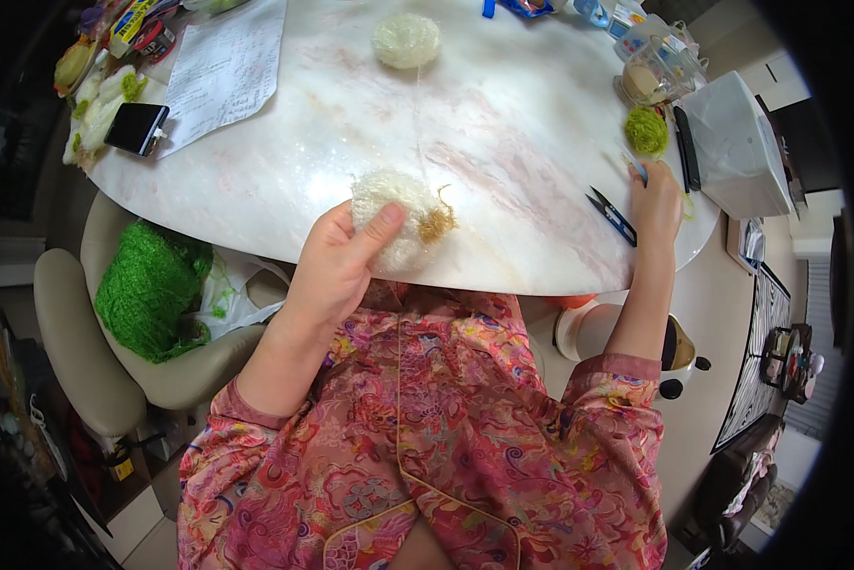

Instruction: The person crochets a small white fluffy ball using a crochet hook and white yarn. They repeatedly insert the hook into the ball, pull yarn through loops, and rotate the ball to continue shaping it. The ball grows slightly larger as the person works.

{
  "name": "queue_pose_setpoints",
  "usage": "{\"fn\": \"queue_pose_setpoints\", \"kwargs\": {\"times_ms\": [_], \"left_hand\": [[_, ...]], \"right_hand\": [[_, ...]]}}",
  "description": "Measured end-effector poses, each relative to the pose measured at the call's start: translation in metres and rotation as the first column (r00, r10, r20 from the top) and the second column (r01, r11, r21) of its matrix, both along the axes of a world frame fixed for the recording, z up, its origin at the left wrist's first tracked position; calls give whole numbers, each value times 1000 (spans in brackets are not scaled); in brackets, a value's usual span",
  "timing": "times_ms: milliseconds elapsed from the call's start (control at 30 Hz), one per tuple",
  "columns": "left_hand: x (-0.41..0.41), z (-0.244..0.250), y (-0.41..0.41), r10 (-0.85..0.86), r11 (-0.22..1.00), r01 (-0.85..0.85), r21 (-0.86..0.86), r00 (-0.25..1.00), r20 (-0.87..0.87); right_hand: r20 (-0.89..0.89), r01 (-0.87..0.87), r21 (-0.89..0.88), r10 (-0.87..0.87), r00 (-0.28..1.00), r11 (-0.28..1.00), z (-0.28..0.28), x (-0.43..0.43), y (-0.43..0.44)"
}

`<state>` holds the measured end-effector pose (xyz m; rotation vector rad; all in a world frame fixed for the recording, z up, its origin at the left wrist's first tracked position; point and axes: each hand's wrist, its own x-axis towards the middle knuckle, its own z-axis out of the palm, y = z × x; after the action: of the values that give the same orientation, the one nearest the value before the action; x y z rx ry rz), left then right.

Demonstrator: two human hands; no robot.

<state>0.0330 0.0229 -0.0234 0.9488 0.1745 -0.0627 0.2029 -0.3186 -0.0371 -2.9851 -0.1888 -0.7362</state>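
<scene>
Between thumb and fingers, my left hand (345, 246) holds a round white crocheted piece (395, 192) near the table's front edge. A tan yarn patch (436, 223) with loose ends sits on the piece's right side. From it a thin white strand runs up to a white yarn ball (406, 40) at the far middle. Over at the right, my right hand (658, 199) grips a slim crochet hook (638, 167) with a light blue handle. Black thread snips (612, 216) lie just left of that hand, and a lime green yarn ball (646, 130) rests just beyond it.
A handwritten sheet (220, 71) and a phone (136, 129) lie at the left. Along the right stand a white box (733, 146), a black cutter (686, 148) and clear cups (655, 71). Green yarn work (152, 292) fills a chair (88, 342) below left.
</scene>
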Motion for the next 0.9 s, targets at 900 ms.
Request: {"fn": "queue_pose_setpoints", "kwargs": {"times_ms": [900], "left_hand": [[-10, 1, 13, -37, 999, 36, -15, 996, -83]], "right_hand": [[300, -902, 168, 851, 432, 398, 41, -135, 170]]}}
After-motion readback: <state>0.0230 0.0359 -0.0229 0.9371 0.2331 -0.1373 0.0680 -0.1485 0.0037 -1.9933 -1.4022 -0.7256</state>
